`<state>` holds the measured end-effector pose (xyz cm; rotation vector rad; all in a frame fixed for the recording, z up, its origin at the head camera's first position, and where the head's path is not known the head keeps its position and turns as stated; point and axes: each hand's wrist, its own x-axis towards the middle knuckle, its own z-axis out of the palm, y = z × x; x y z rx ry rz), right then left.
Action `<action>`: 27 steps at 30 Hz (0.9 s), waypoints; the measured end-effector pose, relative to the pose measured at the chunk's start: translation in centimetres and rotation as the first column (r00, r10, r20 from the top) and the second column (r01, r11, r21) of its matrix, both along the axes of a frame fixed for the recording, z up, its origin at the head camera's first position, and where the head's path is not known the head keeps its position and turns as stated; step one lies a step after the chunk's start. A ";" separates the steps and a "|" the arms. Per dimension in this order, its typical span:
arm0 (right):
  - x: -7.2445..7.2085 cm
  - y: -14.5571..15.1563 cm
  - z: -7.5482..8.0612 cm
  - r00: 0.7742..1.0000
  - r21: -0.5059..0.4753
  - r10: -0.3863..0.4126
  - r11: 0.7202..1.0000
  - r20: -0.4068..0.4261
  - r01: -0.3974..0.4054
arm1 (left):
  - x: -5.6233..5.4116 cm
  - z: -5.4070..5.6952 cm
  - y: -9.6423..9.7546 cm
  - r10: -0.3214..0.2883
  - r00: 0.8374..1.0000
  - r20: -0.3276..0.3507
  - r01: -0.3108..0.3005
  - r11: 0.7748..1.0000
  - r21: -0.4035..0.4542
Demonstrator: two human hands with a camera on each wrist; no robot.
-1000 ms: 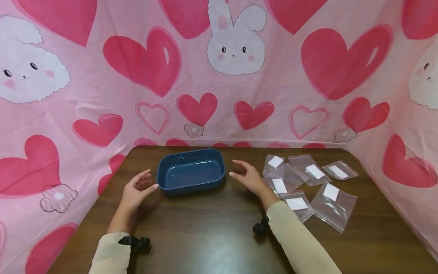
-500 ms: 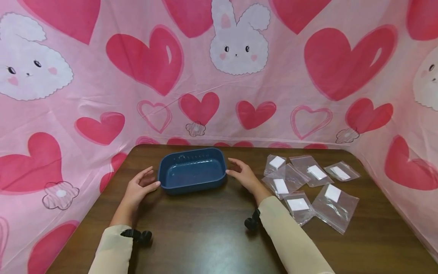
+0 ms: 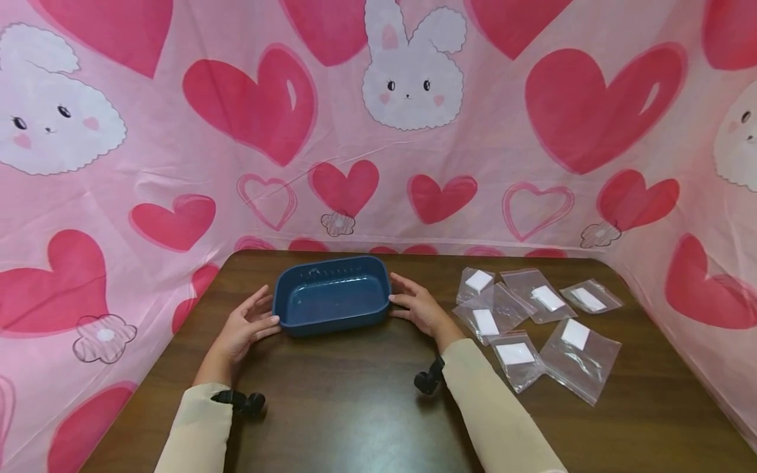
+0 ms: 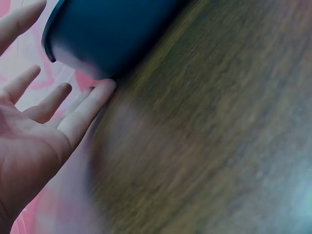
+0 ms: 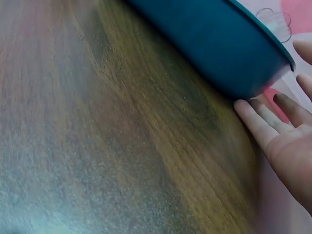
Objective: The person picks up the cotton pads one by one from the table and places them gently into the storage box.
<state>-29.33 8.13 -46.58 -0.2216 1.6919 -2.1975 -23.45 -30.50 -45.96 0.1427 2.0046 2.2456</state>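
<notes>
A dark blue rectangular dish (image 3: 334,299) with rounded corners and nothing in it sits on the wooden table, toward the back left. At its left end is my left hand (image 3: 239,328), thumb near the front corner and fingers spread along the side. My right hand (image 3: 422,310) flanks the opposite end, its fingertips right at the wall. In the left wrist view the fingers (image 4: 90,105) look fairly straight, one tip by the dish's bottom edge. Fingertips likewise meet the lower edge of the dish (image 5: 214,48) in the right wrist view.
Several clear zip bags (image 3: 582,361) with white labels lie spread on the table's right side, some overlapping, close to my right forearm. A pink heart-and-rabbit cloth (image 3: 437,151) hangs behind and on both sides of the wooden table (image 3: 343,407).
Both hands have moved inward to the ends of the dish, the right one travelling left the most. The dish and the bags have stayed in place on the table.
</notes>
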 end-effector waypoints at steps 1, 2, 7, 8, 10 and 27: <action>0.0 0.0 0.0 1.000 -0.002 0.008 1.000 0.001 -0.008 | 0.0 0.0 0.1 -0.002 1.000 -0.001 0.002 1.000 0.003; 0.1 -0.1 0.1 1.000 -0.005 0.015 1.000 0.001 -0.015 | 0.0 0.0 0.1 -0.003 1.000 -0.001 0.003 1.000 0.003; 0.2 -0.2 0.1 1.000 -0.009 0.024 1.000 -0.003 -0.024 | -0.1 0.0 0.7 0.022 1.000 0.005 -0.022 1.000 -0.020; 0.3 -0.3 0.1 1.000 -0.009 0.025 1.000 -0.001 -0.025 | -0.1 -0.1 0.7 0.027 1.000 0.008 -0.027 0.999 -0.022; 0.3 -0.2 0.1 1.000 -0.001 0.029 1.000 -0.005 -0.029 | -0.2 -0.2 0.9 0.030 1.000 0.008 -0.030 0.999 -0.019; 1.2 1.4 0.3 0.997 -0.033 0.036 0.999 -0.062 -0.038 | -0.5 0.5 2.1 0.010 1.000 -0.003 -0.010 0.999 -0.048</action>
